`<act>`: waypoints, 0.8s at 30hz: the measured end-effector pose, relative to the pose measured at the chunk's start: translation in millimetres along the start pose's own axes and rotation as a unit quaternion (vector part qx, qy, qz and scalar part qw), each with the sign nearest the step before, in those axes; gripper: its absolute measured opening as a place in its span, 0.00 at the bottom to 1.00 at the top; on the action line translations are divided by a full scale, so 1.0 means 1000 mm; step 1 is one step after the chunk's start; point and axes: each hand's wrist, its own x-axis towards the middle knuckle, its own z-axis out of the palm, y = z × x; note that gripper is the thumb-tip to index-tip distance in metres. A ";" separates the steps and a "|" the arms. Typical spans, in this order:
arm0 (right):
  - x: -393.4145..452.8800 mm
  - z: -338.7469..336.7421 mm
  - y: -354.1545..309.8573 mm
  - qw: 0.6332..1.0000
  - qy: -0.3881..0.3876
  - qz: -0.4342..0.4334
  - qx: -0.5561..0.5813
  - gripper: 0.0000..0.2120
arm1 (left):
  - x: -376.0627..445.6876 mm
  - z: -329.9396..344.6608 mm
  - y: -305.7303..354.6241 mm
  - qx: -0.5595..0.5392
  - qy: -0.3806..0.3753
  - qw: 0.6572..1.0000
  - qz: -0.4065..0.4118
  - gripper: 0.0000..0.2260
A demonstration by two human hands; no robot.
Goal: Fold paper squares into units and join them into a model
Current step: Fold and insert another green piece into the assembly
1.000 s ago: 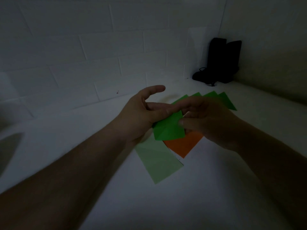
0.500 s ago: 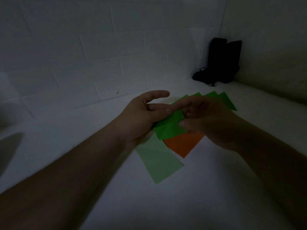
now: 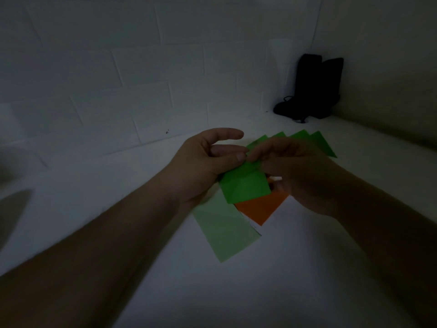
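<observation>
A bright green folded paper (image 3: 244,185) is held in the air between both hands over the white table (image 3: 295,268). My left hand (image 3: 203,164) pinches its upper left part with thumb and fingers, the index finger sticking out straight above. My right hand (image 3: 298,171) grips its right side, fingers curled over the top edge. Under it on the table lie an orange paper square (image 3: 260,209) and a pale green paper square (image 3: 227,230). Several bright green folded units (image 3: 319,143) fan out behind my right hand, partly hidden by it.
A dark pouch-like object (image 3: 312,88) with a cord stands in the far right corner against the white brick wall (image 3: 118,67). The scene is dim. A grey shadowed shape (image 3: 11,209) sits at the left edge.
The green paper has been turned and spread a little, and now shows a wider face. My left index finger has lifted slightly. Both hands stay in about the same place.
</observation>
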 end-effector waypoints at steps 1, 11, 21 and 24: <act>0.000 0.000 0.000 1.000 -0.004 -0.005 -0.002 0.16 | 0.000 0.000 0.000 -0.001 0.000 1.000 -0.002 0.15; -0.001 -0.002 0.003 0.933 0.054 -0.165 -0.315 0.18 | 0.000 -0.001 0.001 0.003 0.013 0.999 -0.029 0.15; -0.001 0.000 -0.001 0.947 0.073 -0.145 -0.277 0.16 | 0.001 -0.008 -0.001 0.064 -0.004 0.998 -0.009 0.16; 0.000 -0.003 0.000 0.963 0.081 -0.134 -0.221 0.15 | 0.002 -0.008 -0.003 0.085 -0.006 0.996 0.015 0.11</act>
